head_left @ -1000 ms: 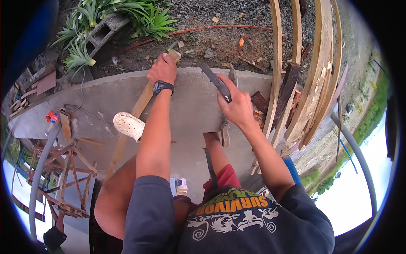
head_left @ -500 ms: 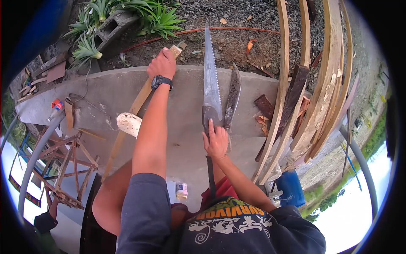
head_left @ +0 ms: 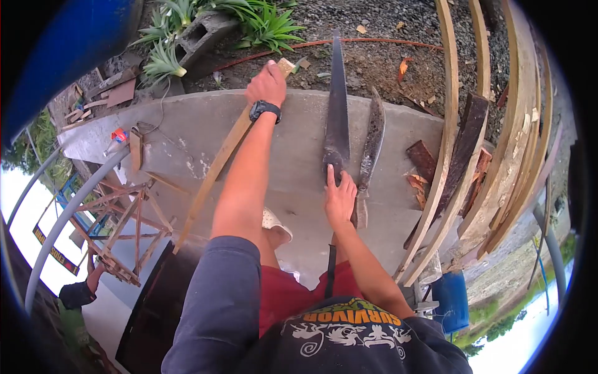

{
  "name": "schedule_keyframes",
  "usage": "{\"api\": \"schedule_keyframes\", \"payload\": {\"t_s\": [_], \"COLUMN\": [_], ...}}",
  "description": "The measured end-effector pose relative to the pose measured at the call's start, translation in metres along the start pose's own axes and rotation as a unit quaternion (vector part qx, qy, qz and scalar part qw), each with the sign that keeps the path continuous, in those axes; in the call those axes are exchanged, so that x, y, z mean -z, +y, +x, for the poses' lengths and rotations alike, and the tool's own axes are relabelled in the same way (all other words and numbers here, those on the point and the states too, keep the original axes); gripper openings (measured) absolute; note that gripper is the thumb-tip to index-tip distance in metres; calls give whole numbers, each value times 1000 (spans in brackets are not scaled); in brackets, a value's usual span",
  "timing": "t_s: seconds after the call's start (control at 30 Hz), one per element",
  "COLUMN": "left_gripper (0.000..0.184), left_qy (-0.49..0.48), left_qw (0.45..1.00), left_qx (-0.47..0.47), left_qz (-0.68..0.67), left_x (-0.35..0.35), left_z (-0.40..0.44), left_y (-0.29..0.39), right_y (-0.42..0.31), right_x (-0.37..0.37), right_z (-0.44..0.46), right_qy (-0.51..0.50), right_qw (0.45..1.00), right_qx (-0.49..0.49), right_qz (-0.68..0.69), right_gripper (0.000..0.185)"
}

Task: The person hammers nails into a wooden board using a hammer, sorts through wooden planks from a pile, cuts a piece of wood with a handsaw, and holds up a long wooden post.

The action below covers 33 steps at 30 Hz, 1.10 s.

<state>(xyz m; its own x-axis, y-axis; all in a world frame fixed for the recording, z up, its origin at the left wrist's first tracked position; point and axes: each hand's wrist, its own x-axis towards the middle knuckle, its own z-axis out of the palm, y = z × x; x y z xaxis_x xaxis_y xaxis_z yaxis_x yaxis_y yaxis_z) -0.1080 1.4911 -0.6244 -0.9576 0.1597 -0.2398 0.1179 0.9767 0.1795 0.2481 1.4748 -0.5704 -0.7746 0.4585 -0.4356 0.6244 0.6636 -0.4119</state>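
My left hand (head_left: 266, 85) is closed around the upper end of a long wooden strip (head_left: 218, 163), which slants down across the concrete toward my legs. My right hand (head_left: 340, 196) is at the dark handle of a handsaw (head_left: 337, 103), its fingers on the handle; the thumb's grip is partly hidden. The blade points away from me, over the edge of the slab. Just right of the saw lies a bolo knife (head_left: 372, 146) with a worn blade, its handle end beside my right fingers. My foot in a white clog (head_left: 275, 225) stands right of the strip.
Long timber pieces (head_left: 450, 124) lean at the right, with dark wood offcuts (head_left: 422, 161) beside them. A wooden sawhorse-like frame (head_left: 134, 224) and grey pipe (head_left: 78, 202) stand left. Beyond the slab (head_left: 205, 112) are a hollow block (head_left: 208, 36), plants (head_left: 271, 28) and gravel. Another person's arm (head_left: 93, 280) shows lower left.
The view has shifted, so most things sit farther right. My clogged foot has moved from against the wooden strip to its right. The saw blade has turned from bright to dark. Both hands stay in place.
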Motion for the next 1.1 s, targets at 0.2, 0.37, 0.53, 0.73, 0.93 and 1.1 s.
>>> {"api": "schedule_keyframes", "payload": {"t_s": [0.2, 0.37, 0.53, 0.73, 0.93, 1.1], "left_gripper": [57, 52, 48, 56, 56, 56], "left_qy": [-48, -42, -93, -28, 77, 191], "left_qw": [993, 974, 953, 919, 915, 899], "left_qx": [-18, -165, -206, -258, -252, -317], "left_qz": [-110, -152, -203, -298, -307, -233], "left_x": [22, 19, 83, 228, 360, 487], "left_z": [-5, -15, -43, -160, -275, -351], "left_y": [-9, -37, -47, -114, -180, -225], "right_y": [-7, -21, -44, -113, -191, -284], "right_x": [8, 41, 75, 80, 85, 134], "right_z": [-2, -24, -99, -186, -182, -145], "right_qy": [-30, 9, 28, 22, -49, -64], "right_qw": [998, 998, 997, 998, 986, 913], "right_qx": [25, 10, 19, 8, 143, 397], "right_qz": [-42, -68, -65, -52, 68, 68], "right_gripper": [81, 75, 63, 56, 52, 58]}}
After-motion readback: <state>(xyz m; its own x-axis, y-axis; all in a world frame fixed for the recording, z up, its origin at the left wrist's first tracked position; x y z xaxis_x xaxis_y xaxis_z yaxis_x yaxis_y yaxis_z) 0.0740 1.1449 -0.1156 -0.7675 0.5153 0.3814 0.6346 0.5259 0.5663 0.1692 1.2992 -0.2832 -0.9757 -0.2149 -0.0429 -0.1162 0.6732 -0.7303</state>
